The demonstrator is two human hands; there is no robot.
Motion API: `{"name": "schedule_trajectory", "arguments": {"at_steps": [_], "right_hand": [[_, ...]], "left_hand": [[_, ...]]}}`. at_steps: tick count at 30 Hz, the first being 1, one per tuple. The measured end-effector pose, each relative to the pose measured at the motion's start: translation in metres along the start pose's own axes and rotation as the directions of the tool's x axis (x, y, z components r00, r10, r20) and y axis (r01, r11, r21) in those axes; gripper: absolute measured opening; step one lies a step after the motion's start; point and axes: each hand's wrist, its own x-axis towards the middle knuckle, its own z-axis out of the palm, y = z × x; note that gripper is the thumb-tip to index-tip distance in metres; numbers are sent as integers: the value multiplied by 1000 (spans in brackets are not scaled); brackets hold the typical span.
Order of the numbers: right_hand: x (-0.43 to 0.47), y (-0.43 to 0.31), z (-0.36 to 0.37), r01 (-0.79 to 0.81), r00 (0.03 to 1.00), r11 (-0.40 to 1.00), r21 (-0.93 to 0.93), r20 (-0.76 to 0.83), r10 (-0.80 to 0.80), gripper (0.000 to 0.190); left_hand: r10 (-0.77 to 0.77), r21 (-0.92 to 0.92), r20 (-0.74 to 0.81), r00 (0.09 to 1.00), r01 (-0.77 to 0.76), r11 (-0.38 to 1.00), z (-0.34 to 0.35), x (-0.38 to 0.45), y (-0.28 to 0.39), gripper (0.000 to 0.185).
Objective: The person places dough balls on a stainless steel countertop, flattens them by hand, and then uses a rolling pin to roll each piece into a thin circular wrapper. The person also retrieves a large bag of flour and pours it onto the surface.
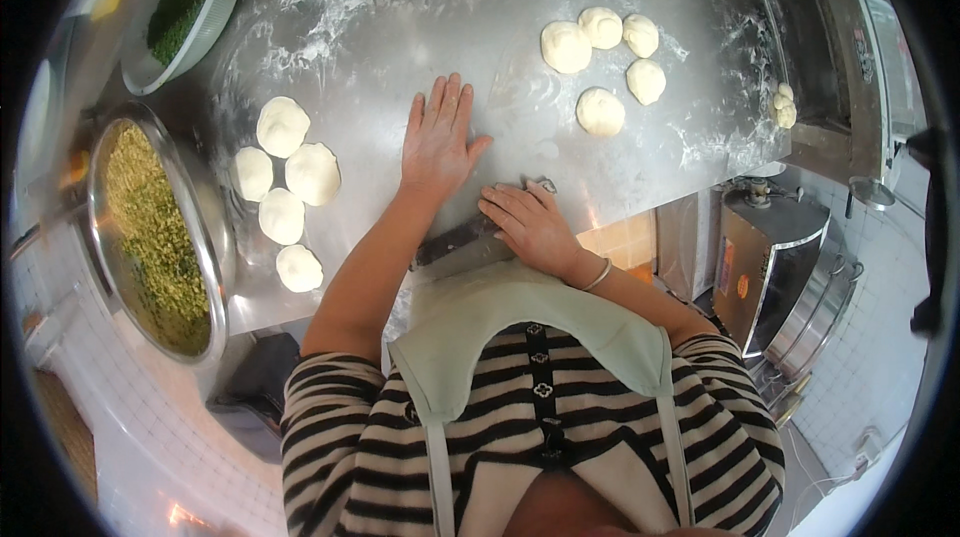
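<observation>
My left hand [442,136] lies palm down on a floured metal worktable [510,4], fingers pointing away from me and thumb apart. Nothing shows in it. Nearer the front edge, my right hand [532,226] rests palm down with its fingers bent slightly. Beneath or beside it runs a long dark flat tool [461,242], partly hidden by the hand, so its kind is unclear. Left of my hands sit several flattened rounds of dough [313,174]. Several rounded dough balls [567,47] lie farther off to the right.
A steel bowl of chopped yellow-green filling [154,214] stands at the left edge, tilted in view. Behind it is a white plastic colander [214,34] holding chopped greens [180,4]. Dough scraps [784,106] lie near the right edge. A boxy metal appliance [776,222] stands lower right.
</observation>
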Motion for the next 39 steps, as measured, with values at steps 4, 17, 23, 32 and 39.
{"name": "schedule_trajectory", "arguments": {"at_steps": [4, 17, 23, 32, 39], "right_hand": [[10, 12, 1, 35, 999, 999, -2, 5, -35, 52], [173, 55, -5, -192, 945, 945, -263, -309, 106, 67], [140, 51, -4, -116, 958, 981, -155, -280, 69, 59], [117, 25, -2, -262, 951, 927, -268, -237, 200, 65], [162, 38, 7, -189, 950, 961, -205, -288, 125, 61]], "left_hand": [[35, -144, -78, 996, -46, 989, 4, 1, -14, 65], [-229, -722, 142, 963, 259, 641, -29, 6, -70, 19], [-183, -552, 181, 966, 254, 794, -24, 1, -79, 23], [-540, -640, 116, 834, 478, 601, -19, -51, -58, 26], [-425, -608, 186, 886, 443, 659, -18, -16, -68, 33]]}}
